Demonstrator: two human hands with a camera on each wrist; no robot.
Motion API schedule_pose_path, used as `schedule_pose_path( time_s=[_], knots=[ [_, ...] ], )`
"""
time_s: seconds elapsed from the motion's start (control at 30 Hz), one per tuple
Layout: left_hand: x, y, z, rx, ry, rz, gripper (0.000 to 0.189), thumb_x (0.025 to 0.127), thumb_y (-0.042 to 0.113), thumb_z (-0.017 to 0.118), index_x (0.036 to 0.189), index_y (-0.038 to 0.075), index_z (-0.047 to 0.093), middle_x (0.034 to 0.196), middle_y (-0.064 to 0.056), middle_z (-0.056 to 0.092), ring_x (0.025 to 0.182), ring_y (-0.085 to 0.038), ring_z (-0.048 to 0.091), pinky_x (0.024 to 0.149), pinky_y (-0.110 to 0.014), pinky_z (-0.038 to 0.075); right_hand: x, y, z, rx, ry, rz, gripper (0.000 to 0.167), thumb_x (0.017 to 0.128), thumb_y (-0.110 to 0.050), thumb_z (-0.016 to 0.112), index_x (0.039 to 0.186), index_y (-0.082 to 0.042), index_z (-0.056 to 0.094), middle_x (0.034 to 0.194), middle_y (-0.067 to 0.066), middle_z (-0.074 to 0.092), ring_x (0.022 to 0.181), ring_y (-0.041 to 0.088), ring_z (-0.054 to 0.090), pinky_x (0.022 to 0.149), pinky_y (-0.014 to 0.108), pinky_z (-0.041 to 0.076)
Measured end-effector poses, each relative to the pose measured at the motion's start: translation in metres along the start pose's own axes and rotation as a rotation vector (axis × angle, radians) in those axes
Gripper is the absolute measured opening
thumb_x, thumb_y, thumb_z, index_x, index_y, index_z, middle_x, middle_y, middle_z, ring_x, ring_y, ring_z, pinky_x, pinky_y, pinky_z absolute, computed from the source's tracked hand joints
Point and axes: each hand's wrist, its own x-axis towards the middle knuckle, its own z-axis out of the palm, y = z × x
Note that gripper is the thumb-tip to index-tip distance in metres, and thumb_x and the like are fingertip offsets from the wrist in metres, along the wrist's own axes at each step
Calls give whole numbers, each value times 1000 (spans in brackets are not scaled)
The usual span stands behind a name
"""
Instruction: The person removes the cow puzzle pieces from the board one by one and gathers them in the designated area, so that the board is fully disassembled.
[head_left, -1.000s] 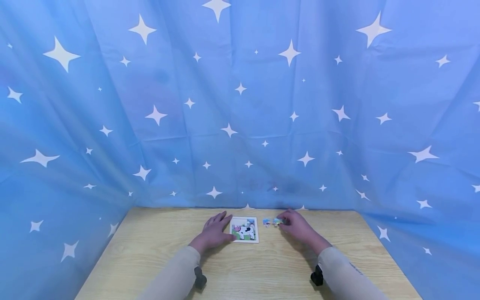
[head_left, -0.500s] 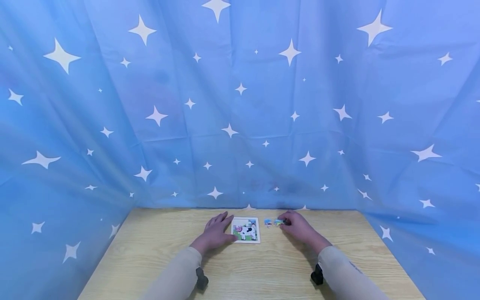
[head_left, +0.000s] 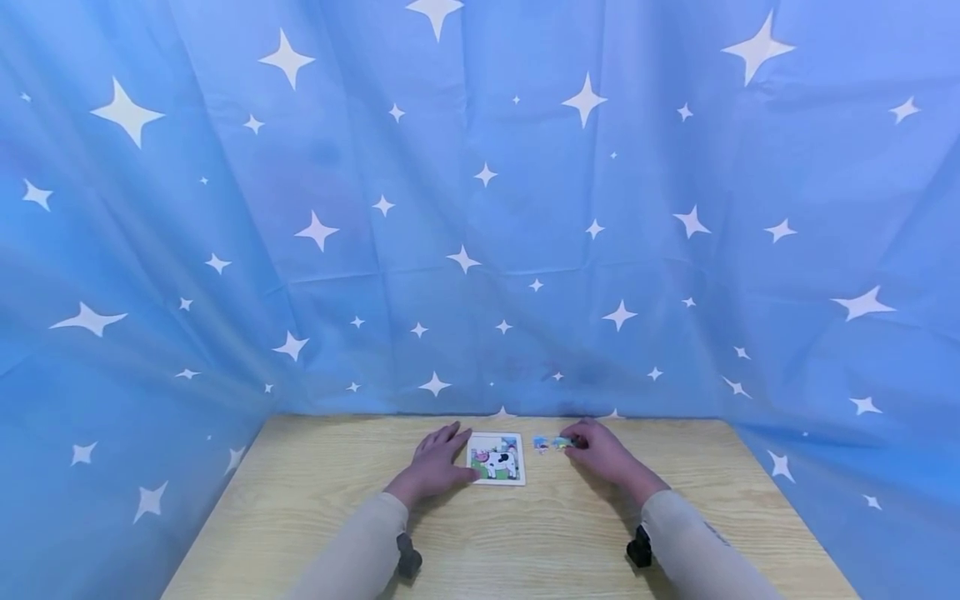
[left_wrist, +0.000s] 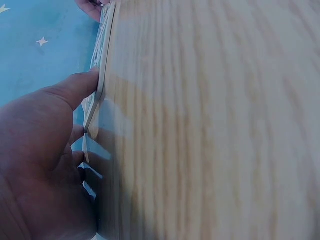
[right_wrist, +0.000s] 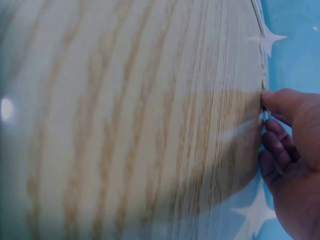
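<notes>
A small square cow jigsaw puzzle (head_left: 497, 465) in a pale frame lies near the table's far edge. My left hand (head_left: 435, 468) rests at its left side in the head view, fingers spread and fairly straight. In the left wrist view the thumb (left_wrist: 80, 87) touches the frame's edge. To the right of the frame lie small loose jigsaw pieces (head_left: 541, 443). Thumb and fingers of my right hand (head_left: 603, 454) come together at the rightmost jigsaw piece (head_left: 560, 442), partly covering it. The right wrist view shows its fingers (right_wrist: 277, 145) curled, the piece hardly visible.
A light wood table (head_left: 510, 550) carries everything. Right behind its far edge hangs a blue curtain (head_left: 450, 333) with white stars, which continues along both sides. A black wrist camera (head_left: 640, 547) sits under the right forearm.
The whole head view has shifted slightly, things appearing a little further right. Both hands, the framed puzzle and the loose pieces otherwise keep nearly the same places relative to each other.
</notes>
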Motion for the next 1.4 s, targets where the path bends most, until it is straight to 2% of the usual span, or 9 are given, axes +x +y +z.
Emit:
schedule_pose_path(
  time_s=[0.47,0.7,1.13,1.4],
  knots=[
    [1,3,-1,6,-7,-33,89,99,50,78,171,13,43,181,-18,24,165,-50,19,131,-71,14,1,3,1,5,9,0,31,98,-5,83,128,2,76,114,8,66,103,22,64,91,42,60],
    [3,2,0,12,-2,-32,90,98,52,78,172,13,42,182,-18,24,165,-50,19,131,-71,14,5,6,4,15,59,12,30,97,-8,84,126,-3,78,113,4,67,104,21,65,94,44,59],
    [1,2,1,12,2,-36,90,98,51,79,172,14,43,182,-16,24,165,-50,19,130,-73,16,8,-17,11,49,66,-23,22,99,-4,81,121,-4,80,111,3,67,102,20,65,91,41,60],
    [1,3,-1,6,-2,-41,90,98,51,78,172,14,42,182,-17,24,165,-50,19,131,-71,15,14,-27,14,38,51,-37,21,100,-9,82,121,-7,81,119,4,68,108,21,67,97,46,60]
  ],
)
